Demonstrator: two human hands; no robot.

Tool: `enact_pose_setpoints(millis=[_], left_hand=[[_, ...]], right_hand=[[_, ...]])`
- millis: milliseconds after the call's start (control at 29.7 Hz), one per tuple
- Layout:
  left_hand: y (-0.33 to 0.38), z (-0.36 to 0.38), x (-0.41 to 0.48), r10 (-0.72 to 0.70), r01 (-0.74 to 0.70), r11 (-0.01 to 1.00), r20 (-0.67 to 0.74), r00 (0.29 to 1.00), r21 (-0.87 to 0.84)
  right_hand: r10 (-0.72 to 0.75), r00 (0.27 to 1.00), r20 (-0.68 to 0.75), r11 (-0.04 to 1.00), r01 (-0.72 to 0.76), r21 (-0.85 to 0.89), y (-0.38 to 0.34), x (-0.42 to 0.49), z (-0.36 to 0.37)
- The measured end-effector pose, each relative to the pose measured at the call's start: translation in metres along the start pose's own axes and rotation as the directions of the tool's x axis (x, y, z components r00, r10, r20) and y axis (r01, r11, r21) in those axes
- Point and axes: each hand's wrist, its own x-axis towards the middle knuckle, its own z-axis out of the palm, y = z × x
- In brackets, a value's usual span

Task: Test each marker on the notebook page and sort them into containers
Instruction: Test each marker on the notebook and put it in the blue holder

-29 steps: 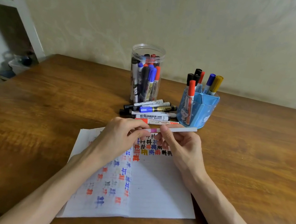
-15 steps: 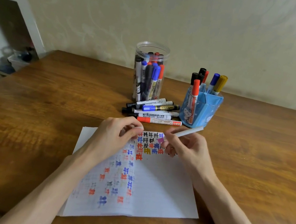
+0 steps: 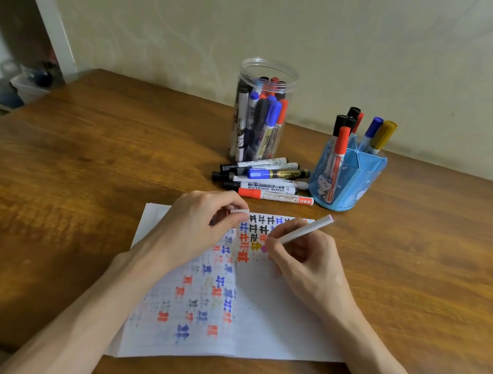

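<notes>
head cam | faces forward-down | close over notebook page [image 3: 283,320] | edges seemingly warped

The person is showing only two forearms and their ends, all of it bare, with no cloth reaching into view. The left forearm [image 3: 99,309] is looking long and slender, narrowing toward the wrist, and its underside is lying in shade. The left grip [image 3: 197,227] is showing smooth, rounded knuckles and slim fingers. The right forearm [image 3: 379,360] is looking much the same, lean and uncovered. Faint tendon lines are standing out across the back of the right grip [image 3: 308,260].
</notes>
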Motion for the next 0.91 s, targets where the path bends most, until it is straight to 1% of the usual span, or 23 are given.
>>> enact_pose_setpoints(millis=[202,403,572,706,807,908], left_hand=[[-0.0016,0.0003,-0.0005,-0.006,0.006,1.0,0.002,1.0,0.021],[-0.0022,-0.0001,-0.0009,0.01,-0.01,1.0,-0.001,1.0,0.028],[-0.0023,0.0001,-0.0011,0.014,-0.014,0.999,0.001,1.0,0.038],[-0.0027,0.0004,-0.0009,0.01,-0.01,0.999,0.006,1.0,0.037],[-0.0032,0.0003,-0.0012,0.018,-0.018,0.999,0.003,1.0,0.034],[-0.0034,0.0,-0.0014,0.013,-0.013,1.0,0.001,1.0,0.024]], right_hand=[[-0.002,1.0,0.006,0.999,0.002,-0.039,0.0007,-0.0003,0.002],[-0.027,1.0,-0.004,0.992,0.026,-0.121,0.002,-0.0013,0.0041],[-0.038,0.999,-0.038,0.992,0.033,-0.125,0.0043,-0.0001,0.0032],[-0.018,0.999,-0.046,0.999,0.016,-0.051,0.0047,0.001,0.0017],[-0.021,0.999,-0.028,0.999,0.02,-0.029,0.0043,0.0003,0.0024],[-0.04,0.999,0.002,0.997,0.04,-0.063,0.0046,-0.0009,0.0047]])
